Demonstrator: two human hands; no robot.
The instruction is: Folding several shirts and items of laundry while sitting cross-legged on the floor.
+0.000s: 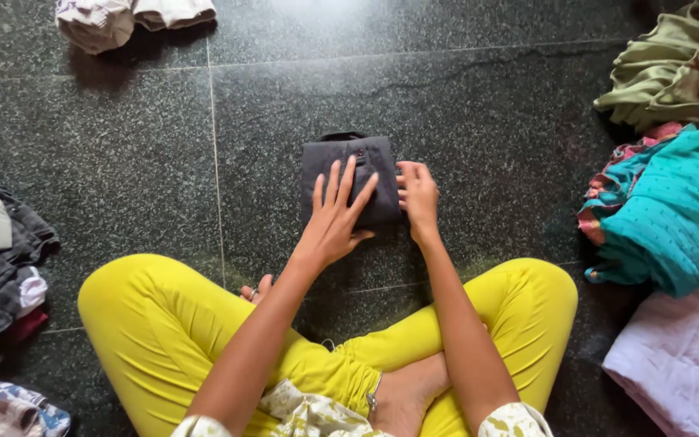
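One folded dark garment (349, 174) (two hands)

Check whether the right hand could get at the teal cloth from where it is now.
Probably yes: the right hand rests at the edge of the folded dark garment, and only bare floor lies between it and the teal cloth.
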